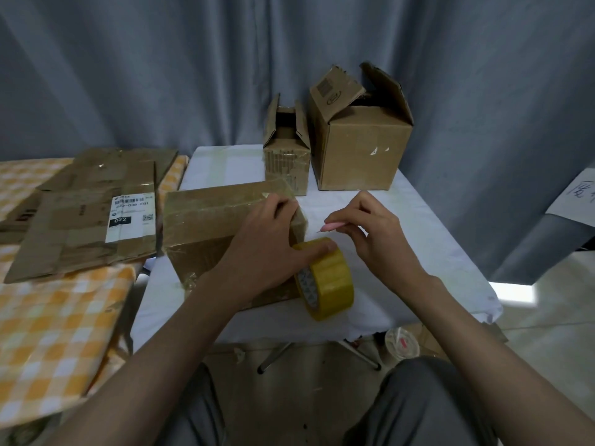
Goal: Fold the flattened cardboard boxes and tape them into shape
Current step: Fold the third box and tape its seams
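Tape comes first in my view: the yellow roll [328, 278] stands on edge on the white-covered table [418, 246], touching the near right corner of the box I am working on. My left hand [270, 246] lies over that taped box [219, 220], fingers curled round its right end and thumb pressed onto the top of the roll. My right hand [376, 233] hovers just right of the box, above the cloth, pinching a slim pink cutter [338, 225] whose tip points left toward the box; it touches neither box nor roll.

The box itself rests near the middle of the table, its top glossy with clear tape.

Left of it, on a separate orange-checked surface [48, 333], I see a stack of flattened boxes [90, 220], the top one carrying a white shipping label [132, 217].

Further back on the white table stand two assembled boxes side by side with flaps open upward: a narrow small box [286, 162] and, just right of it, a larger box [363, 149]. A grey curtain [193, 59] hangs behind everything.
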Motion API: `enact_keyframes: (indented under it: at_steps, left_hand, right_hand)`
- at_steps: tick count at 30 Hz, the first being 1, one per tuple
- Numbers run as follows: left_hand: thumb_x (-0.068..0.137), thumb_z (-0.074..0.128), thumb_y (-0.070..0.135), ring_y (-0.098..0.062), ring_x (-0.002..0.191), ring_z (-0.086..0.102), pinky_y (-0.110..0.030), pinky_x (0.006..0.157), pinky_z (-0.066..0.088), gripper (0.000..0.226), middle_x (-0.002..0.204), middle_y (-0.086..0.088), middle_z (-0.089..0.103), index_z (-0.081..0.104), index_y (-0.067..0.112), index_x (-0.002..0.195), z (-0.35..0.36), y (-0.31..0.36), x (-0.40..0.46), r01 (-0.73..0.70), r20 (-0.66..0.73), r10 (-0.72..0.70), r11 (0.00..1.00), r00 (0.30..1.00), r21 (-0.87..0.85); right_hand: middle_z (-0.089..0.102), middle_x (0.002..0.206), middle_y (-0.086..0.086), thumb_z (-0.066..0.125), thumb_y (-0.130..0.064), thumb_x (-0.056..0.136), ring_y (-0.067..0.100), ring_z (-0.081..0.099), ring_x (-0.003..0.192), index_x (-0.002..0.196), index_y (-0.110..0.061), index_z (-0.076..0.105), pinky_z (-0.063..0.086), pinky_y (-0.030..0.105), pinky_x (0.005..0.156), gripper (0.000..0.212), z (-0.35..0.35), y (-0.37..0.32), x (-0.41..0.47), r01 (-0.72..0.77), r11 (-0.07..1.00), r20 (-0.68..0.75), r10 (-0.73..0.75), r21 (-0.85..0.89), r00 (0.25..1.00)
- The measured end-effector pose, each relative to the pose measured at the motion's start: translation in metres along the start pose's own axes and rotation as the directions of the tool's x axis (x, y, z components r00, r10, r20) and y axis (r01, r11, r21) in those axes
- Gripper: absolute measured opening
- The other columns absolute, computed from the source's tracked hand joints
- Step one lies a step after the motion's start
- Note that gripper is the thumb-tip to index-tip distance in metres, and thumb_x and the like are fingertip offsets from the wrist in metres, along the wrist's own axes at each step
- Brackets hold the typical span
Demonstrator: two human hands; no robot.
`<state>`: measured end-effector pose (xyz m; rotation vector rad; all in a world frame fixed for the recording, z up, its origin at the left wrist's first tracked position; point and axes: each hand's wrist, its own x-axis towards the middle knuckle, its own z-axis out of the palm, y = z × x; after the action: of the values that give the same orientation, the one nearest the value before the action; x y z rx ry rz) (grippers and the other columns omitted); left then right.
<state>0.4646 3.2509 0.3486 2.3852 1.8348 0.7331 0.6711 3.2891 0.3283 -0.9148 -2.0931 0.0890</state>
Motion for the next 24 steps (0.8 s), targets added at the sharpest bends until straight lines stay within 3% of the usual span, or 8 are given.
enact_keyframes:
  at_steps: [5,9,11,14,17,20,22,24]
  left_hand:
    - [0.071,0.038,0.088,-0.015,0.126,0.039,-0.027,0.102,0.032,0.104,0.140,0.002,0.040,0.040,0.016,0.146,-0.001,0.001,0.001,0.014,0.018,-0.014,1.000,1.000,-0.019]
    - [0.071,0.038,0.088,-0.014,0.127,0.036,-0.023,0.099,0.026,0.103,0.141,0.003,0.038,0.040,0.017,0.146,0.000,0.000,0.001,0.013,0.020,-0.012,1.000,1.000,-0.011]
    - [0.071,0.039,0.087,-0.013,0.126,0.036,-0.023,0.098,0.026,0.102,0.140,0.003,0.039,0.041,0.017,0.145,0.001,0.000,0.000,0.009,0.010,-0.009,1.000,1.000,-0.011]
    - [0.070,0.037,0.088,-0.015,0.125,0.039,-0.023,0.098,0.028,0.103,0.138,0.003,0.040,0.042,0.016,0.144,0.001,0.000,0.001,0.007,0.005,-0.007,1.000,1.000,-0.008]
    - [0.071,0.037,0.088,-0.015,0.125,0.039,-0.024,0.098,0.029,0.104,0.138,0.003,0.040,0.042,0.015,0.144,0.001,0.001,0.001,0.005,-0.001,-0.005,1.000,1.000,-0.006]
    - [0.072,0.035,0.090,-0.014,0.123,0.040,-0.025,0.098,0.031,0.104,0.139,0.002,0.041,0.042,0.015,0.145,0.002,0.001,0.000,-0.001,-0.006,0.001,1.000,1.000,0.006]
    - [0.073,0.036,0.089,-0.015,0.123,0.041,-0.025,0.097,0.032,0.103,0.138,0.002,0.041,0.043,0.015,0.144,0.002,0.000,0.000,-0.003,-0.012,0.003,1.000,1.000,0.005]
    - [0.073,0.036,0.089,-0.014,0.123,0.040,-0.025,0.097,0.031,0.103,0.137,0.002,0.041,0.043,0.014,0.143,0.002,0.000,0.000,-0.001,-0.013,0.001,1.000,1.000,0.011]
  right_hand:
    - [0.054,0.094,0.000,0.066,-0.016,0.095,0.010,0.052,0.076,0.098,-0.012,0.073,0.048,0.029,0.064,0.008,0.003,0.020,-0.013,-0.226,0.970,-0.034,0.224,-0.091,0.974]
    - [0.045,0.094,0.003,0.066,-0.018,0.094,0.026,0.053,0.074,0.089,-0.009,0.059,0.047,0.042,0.062,0.012,0.018,0.029,-0.028,-0.402,0.882,0.070,0.430,-0.247,0.900]
    - [0.045,0.096,0.001,0.073,-0.024,0.089,0.026,0.056,0.081,0.089,-0.013,0.060,0.047,0.039,0.067,0.017,0.018,0.030,-0.029,-0.475,0.842,0.169,0.523,-0.256,0.835]
    - [0.048,0.109,0.001,0.081,-0.039,0.079,0.019,0.054,0.101,0.110,-0.020,0.069,0.048,0.035,0.079,0.039,0.011,0.026,-0.020,-0.517,0.807,0.315,0.589,-0.287,0.744]
    - [0.062,0.101,0.003,0.071,-0.040,0.088,0.014,0.062,0.088,0.107,-0.022,0.074,0.049,0.018,0.073,0.026,0.004,0.011,-0.008,-0.632,0.774,0.240,0.619,-0.026,0.748]
    - [0.072,0.086,0.007,0.064,-0.052,0.091,0.011,0.068,0.070,0.094,-0.021,0.079,0.055,0.019,0.061,0.035,-0.001,-0.011,0.005,-0.832,0.445,0.450,0.700,0.331,0.554]
    - [0.076,0.097,0.009,0.072,-0.051,0.085,0.016,0.072,0.079,0.098,-0.018,0.079,0.059,0.025,0.065,0.036,-0.003,-0.022,0.012,-0.899,0.315,0.602,0.669,0.303,0.437]
    - [0.073,0.109,0.016,0.078,-0.039,0.083,0.024,0.068,0.086,0.104,-0.012,0.077,0.060,0.030,0.071,0.034,-0.004,-0.028,0.016,-0.922,0.232,0.631,0.675,0.311,0.383]
